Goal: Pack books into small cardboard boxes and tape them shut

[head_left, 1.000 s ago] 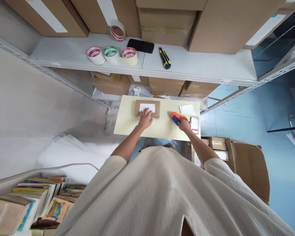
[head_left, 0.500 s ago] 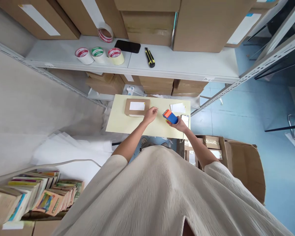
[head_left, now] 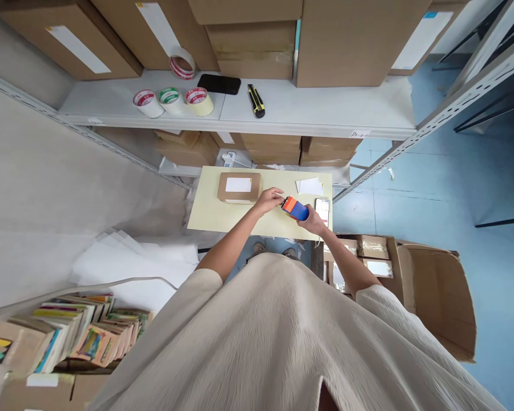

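Observation:
My right hand (head_left: 312,221) grips an orange and blue tape dispenser (head_left: 296,208), held just above the pale yellow table (head_left: 223,217). My left hand (head_left: 269,200) is at the dispenser's orange front end, its fingers pinched there; what they pinch is too small to make out. A small brown cardboard box with a white label (head_left: 239,187) lies on the table to the left of my left hand, untouched.
A phone (head_left: 322,210) and white label sheets (head_left: 310,186) lie at the table's right. The shelf above holds tape rolls (head_left: 171,100), a black phone (head_left: 219,84) and a yellow utility knife (head_left: 256,101). An open carton (head_left: 432,297) stands right; books (head_left: 68,339) are stacked lower left.
My left hand left the labelled box and moved right to the dispenser. My right hand lifted the dispenser off the table and turned it toward the left hand.

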Motion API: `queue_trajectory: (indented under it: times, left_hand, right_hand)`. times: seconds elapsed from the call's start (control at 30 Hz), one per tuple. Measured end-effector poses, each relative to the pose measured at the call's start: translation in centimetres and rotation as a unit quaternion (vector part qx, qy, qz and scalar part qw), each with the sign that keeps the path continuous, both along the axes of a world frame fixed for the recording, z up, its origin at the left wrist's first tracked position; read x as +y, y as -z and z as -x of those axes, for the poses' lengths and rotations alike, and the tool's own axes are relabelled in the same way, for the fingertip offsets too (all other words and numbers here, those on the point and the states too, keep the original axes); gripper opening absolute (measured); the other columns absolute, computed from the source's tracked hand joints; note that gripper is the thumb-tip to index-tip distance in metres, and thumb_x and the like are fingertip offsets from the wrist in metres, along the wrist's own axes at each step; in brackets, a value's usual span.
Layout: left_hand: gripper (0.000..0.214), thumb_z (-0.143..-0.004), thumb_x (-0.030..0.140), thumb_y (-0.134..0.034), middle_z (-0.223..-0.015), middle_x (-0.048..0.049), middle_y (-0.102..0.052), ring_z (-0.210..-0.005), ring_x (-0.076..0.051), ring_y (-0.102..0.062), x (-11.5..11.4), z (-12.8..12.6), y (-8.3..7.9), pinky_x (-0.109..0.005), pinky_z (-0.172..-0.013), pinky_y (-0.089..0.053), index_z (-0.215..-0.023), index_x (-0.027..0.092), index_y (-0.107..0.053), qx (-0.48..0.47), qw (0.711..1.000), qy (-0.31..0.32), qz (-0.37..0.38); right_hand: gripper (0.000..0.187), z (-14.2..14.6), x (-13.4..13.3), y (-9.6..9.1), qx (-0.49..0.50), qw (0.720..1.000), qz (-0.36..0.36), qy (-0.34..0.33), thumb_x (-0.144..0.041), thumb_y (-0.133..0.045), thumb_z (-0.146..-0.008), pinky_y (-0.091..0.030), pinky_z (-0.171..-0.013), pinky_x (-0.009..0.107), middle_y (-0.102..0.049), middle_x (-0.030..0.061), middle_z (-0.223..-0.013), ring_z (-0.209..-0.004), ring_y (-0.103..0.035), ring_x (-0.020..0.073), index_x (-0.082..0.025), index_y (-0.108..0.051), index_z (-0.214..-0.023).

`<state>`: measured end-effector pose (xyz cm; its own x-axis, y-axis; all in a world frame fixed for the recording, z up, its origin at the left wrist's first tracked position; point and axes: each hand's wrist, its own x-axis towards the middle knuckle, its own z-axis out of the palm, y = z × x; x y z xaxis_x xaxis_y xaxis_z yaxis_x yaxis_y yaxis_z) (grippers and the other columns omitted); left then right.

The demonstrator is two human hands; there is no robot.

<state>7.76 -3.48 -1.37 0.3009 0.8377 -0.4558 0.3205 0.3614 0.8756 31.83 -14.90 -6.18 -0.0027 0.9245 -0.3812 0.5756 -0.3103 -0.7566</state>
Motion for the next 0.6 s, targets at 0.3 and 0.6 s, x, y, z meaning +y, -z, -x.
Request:
queue_trajectory:
  times: [0.3, 0.6]
  left_hand:
    - [0.032, -0.081, 0.016, -0.083, -0.086, -0.0012, -0.081, -0.087, -0.022, -0.080, 0.6, 0.9, -0.1, -0.034, -0.084, -0.061, -0.111, 0.022, -0.075, 0.043, 0.999, 0.013, -0.018]
    - [0.057, -0.074, 0.016, -0.090, -0.087, 0.0027, -0.083, -0.088, -0.022, -0.083, 4.6, 3.0, 1.1, -0.033, -0.083, -0.060, -0.121, 0.029, -0.061, 0.118, 0.991, 0.038, -0.051]
  right_hand:
    - [0.053, 0.5, 0.3, 0.0, -0.012, 1.000, 0.004, 0.000, -0.041, -0.077, -0.076, -0.057, -0.085, 0.039, -0.075, 0.0084, -0.120, -0.101, -0.072, 0.0296, -0.029, -0.054, -0.122]
    - [0.047, 3.1, 2.1, -1.2, -0.139, 0.990, -0.028, -0.028, -0.034, -0.083, -0.081, -0.051, -0.106, 0.044, -0.080, 0.0093, -0.107, -0.106, -0.077, 0.0356, -0.027, -0.057, -0.120]
